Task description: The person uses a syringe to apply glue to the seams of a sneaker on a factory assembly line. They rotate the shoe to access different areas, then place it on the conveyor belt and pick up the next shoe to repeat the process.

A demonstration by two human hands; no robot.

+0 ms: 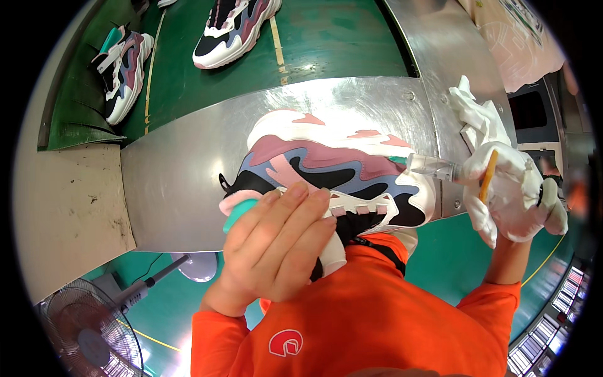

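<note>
A sneaker lies on its side at the edge of the metal table, its white sole facing away from me and its toe to the right. The upper is mauve, blue, black and pink, with a turquoise piece in the collar. My bare left hand wraps over its tongue and opening. My right hand, in a white glove, closes on a tool with a clear, shiny flat end, which meets the sole edge near the toe. An orange strip crosses its fingers. White crumpled cloth is at that hand.
Beyond the metal table runs a green conveyor belt. One similar sneaker rests on it, and another sneaker is at the left. A standing fan is at lower left. A person's pale clothing shows at upper right.
</note>
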